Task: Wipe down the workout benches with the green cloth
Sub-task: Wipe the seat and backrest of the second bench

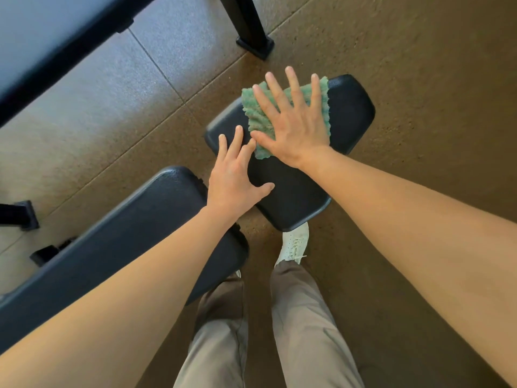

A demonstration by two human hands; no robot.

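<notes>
A green cloth [258, 113] lies flat on the black padded seat pad [349, 113] of a workout bench. My right hand [293, 121] presses on the cloth with the palm down and the fingers spread wide. My left hand [235, 177] rests on the near left part of the same pad, fingers apart, holding nothing. Its fingertips almost touch my right thumb at the cloth's edge. A longer black back pad [126, 233] of the bench runs off to the lower left under my left forearm.
The floor is brown speckled rubber tile [419, 65]. A black metal post with a foot [251, 37] stands at the top centre. A dark frame bar [56, 51] crosses the top left. A black bench foot [25, 215] sits at the left. My legs and a white shoe [295, 245] are below the seat pad.
</notes>
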